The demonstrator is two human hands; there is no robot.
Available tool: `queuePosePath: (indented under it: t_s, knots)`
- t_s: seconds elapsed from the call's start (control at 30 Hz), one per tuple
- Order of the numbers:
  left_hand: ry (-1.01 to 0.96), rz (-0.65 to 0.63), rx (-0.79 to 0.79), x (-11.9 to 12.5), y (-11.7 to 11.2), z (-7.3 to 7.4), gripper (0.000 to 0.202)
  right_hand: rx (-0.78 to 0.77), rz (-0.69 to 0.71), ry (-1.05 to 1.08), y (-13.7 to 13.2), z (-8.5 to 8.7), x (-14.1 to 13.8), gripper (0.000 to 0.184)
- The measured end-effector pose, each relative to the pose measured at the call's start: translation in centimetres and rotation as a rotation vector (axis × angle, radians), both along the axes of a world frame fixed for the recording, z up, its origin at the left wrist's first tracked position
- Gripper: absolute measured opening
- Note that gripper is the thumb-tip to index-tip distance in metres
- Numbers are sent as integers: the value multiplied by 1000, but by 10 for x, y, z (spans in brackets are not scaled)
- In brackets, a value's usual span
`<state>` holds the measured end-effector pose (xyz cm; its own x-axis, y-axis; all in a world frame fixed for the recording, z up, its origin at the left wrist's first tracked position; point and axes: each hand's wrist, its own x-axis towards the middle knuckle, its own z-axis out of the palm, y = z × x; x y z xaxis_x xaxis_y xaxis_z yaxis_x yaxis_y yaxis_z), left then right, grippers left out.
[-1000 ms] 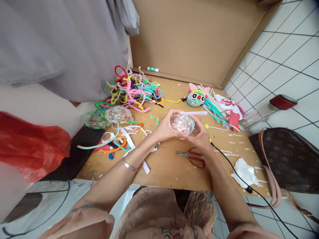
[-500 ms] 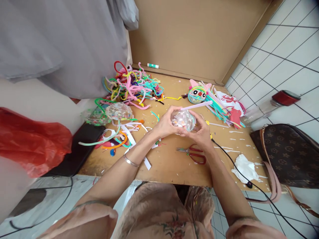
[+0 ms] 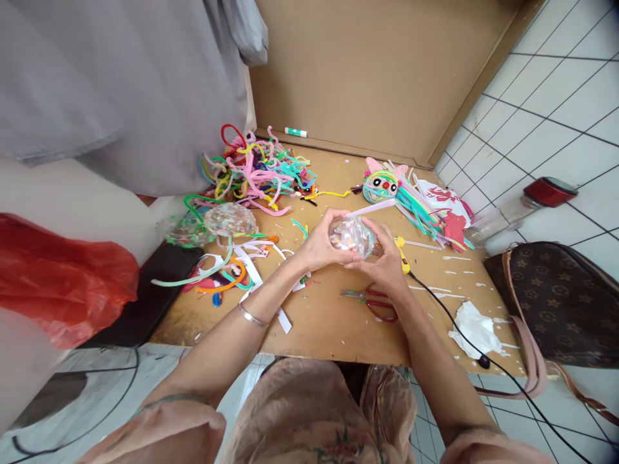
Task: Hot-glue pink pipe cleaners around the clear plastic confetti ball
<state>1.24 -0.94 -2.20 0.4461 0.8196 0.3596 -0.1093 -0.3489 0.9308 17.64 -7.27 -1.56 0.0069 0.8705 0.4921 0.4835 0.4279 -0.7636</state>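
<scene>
A clear, rounded plastic piece (image 3: 352, 237) with whitish and coloured specks is held between my two hands above the table. My left hand (image 3: 322, 243) has its fingers curved round the left side. On the right side my right hand (image 3: 384, 254) grips it, with the thumbs close together at the lower edge. A lilac pipe cleaner (image 3: 371, 207) sticks out from its top toward the right. Red-handled scissors (image 3: 380, 303) lie below my hands. Right of my right hand lies a yellow glue gun (image 3: 402, 256), partly hidden, with a black cord.
Tangled pipe cleaners (image 3: 261, 171) heap at the back left, near another clear speckled piece (image 3: 231, 220). A finished-looking pipe-cleaner figure (image 3: 382, 185) lies at the back right. A glass bottle (image 3: 512, 212), a brown handbag (image 3: 561, 303) and crumpled tissue (image 3: 478, 328) are at the right; a glue stick (image 3: 296, 132) is behind.
My hands and the clear piece have shifted slightly left, and the lilac pipe cleaner has moved with them. More of the yellow glue gun shows beside my right hand.
</scene>
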Motion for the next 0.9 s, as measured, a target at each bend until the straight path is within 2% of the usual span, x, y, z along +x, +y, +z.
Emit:
queuePosePath:
  t_s: [0.17,0.4,0.6,0.77,0.9]
  knots:
    - [-23,19,12,1,-2,0,81,7,13,-16,0,0,1,84]
    - [-71,42,-56,-2,3,5,84,-76,71,-8,-3,1,0,102]
    - [-80,-30,-221,-5,11,0,90,-90,12,36,-4,1,-5,88]
    - [-140,-98,-252,-6,13,-8,78,-128,-14,61,-4,5,-7,86]
    - [-117,-97,-250,-6,14,-7,89,-137,-17,74,-5,7,-7,87]
